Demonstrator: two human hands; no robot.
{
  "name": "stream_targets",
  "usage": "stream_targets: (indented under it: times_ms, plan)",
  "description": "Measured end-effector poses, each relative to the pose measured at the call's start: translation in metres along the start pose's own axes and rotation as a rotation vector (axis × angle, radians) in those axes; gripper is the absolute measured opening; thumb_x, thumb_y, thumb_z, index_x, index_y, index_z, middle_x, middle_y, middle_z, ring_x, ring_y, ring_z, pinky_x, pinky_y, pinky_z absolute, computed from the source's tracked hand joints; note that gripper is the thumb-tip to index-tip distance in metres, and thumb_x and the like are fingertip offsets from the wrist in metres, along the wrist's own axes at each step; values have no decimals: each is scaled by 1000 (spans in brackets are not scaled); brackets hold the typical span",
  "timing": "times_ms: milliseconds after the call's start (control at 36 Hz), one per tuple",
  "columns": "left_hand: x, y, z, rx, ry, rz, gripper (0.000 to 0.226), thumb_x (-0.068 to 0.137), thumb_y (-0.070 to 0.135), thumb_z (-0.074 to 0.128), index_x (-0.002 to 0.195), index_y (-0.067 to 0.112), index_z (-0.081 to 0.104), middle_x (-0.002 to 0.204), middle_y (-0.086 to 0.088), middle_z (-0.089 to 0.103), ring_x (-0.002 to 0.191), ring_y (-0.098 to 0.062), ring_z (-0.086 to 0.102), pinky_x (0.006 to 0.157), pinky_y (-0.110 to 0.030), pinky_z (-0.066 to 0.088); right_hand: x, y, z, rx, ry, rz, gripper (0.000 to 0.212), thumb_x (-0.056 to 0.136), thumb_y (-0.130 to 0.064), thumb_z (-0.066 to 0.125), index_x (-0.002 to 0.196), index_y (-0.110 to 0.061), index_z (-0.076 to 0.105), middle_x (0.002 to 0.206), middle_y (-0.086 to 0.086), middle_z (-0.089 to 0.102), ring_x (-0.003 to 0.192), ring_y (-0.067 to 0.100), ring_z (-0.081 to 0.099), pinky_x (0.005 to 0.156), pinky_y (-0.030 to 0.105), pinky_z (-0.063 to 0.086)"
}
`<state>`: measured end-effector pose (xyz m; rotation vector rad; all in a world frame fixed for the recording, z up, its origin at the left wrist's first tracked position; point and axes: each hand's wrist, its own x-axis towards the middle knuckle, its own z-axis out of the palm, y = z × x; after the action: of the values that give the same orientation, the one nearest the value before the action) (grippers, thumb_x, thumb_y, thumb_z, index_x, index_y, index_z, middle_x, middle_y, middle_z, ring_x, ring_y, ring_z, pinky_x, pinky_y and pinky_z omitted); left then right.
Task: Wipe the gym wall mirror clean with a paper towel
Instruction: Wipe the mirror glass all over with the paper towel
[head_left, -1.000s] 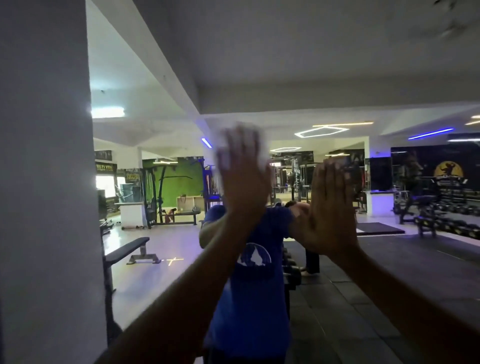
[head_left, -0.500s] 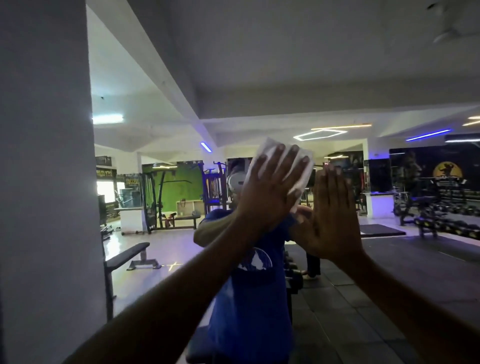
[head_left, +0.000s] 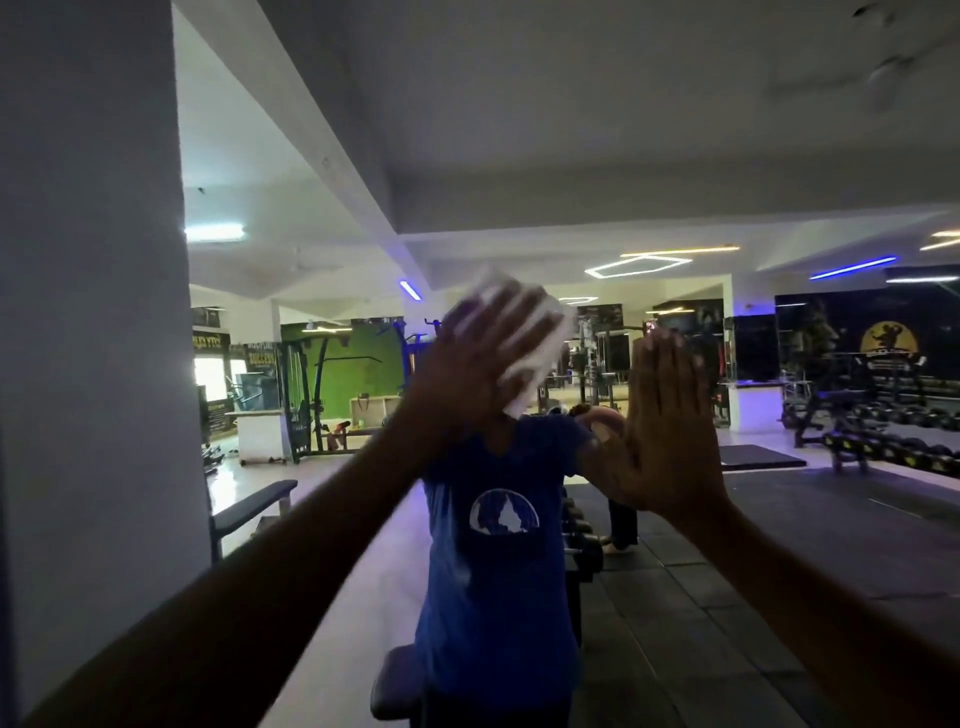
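Note:
The gym wall mirror (head_left: 571, 171) fills most of the view and reflects the gym and a person in a blue shirt. My left hand (head_left: 478, 369) lies flat with straight, spread fingers and presses a white paper towel (head_left: 540, 343) against the glass at head height. The towel shows between and past the fingers and is blurred. My right hand (head_left: 665, 421) rests flat on the mirror just to the right, fingers straight and together, holding nothing.
A white wall or pillar (head_left: 88, 364) borders the mirror on the left. The reflection shows a bench (head_left: 249, 512), a green wall with cable machines (head_left: 353, 374) and dumbbell racks (head_left: 893, 447) at the right.
My left hand with the paper towel has swept to the right across the glass and then a little up and left. My right hand has stayed flat in nearly the same spot.

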<state>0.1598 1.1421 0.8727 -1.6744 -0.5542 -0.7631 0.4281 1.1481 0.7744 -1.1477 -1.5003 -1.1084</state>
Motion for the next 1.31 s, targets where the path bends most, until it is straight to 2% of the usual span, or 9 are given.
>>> stream_targets:
  times_ms: [194,361,417,528,583,750,944,1083,1306]
  plan:
    - [-27,-7,-7,142,238,-1028,61,112,43,24,168,20,18,174,-11,18,161,-31,17,126,-53,22,-2,-12,-4,-20,-19,46,97,103,-59,41,164,9,8,174,28,-3,163,42,-2,129,62,11]
    - [-36,48,2,-68,-60,-35,59,111,40,28,167,22,23,174,-9,18,161,-30,12,127,-53,17,-12,-19,1,-28,-49,70,100,102,-61,45,164,7,7,173,29,-4,162,43,-3,129,63,12]
    - [-38,6,-3,-19,49,-116,56,110,32,33,164,17,30,172,-10,25,158,-29,20,125,-50,20,-14,-16,0,-33,-70,51,102,102,-60,51,165,6,5,174,27,-6,163,42,-4,129,62,12]
    - [-54,-54,-14,106,172,-955,59,113,43,20,168,27,7,175,-8,14,161,-29,14,127,-51,21,-17,-15,-3,-55,-89,52,107,99,-58,60,165,7,5,173,28,-6,163,42,-3,131,61,9]
    - [-44,-25,-11,94,184,-1113,62,111,46,15,169,22,10,175,-11,11,162,-32,10,129,-52,14,-21,-21,-5,-53,-92,35,100,103,-59,48,164,9,7,173,30,-4,162,44,-2,130,61,10]
    - [-61,31,0,-57,-71,-177,61,110,42,32,167,24,22,175,-8,16,162,-30,13,126,-55,21,-20,-61,0,-12,-97,-105,88,106,-52,39,164,8,10,173,29,-3,162,44,-1,128,64,15]
    - [-38,-12,-13,58,73,-789,63,110,44,19,168,20,13,175,-12,8,162,-33,10,127,-53,16,-9,-68,2,-5,-103,-42,88,106,-56,29,165,6,5,174,26,-6,163,41,-4,129,62,13]
    - [-25,45,4,-105,-23,-346,63,109,44,33,167,23,20,175,-7,12,162,-29,10,128,-54,14,-11,-67,5,22,-95,-40,89,108,-60,19,164,7,7,174,27,-3,163,42,-1,127,65,17]
    - [-36,63,5,-101,12,-558,64,110,42,34,168,22,17,176,-7,9,162,-29,7,128,-54,14,-12,-65,8,1,-60,-56,88,107,-58,27,164,8,10,174,28,0,162,43,2,129,64,15]
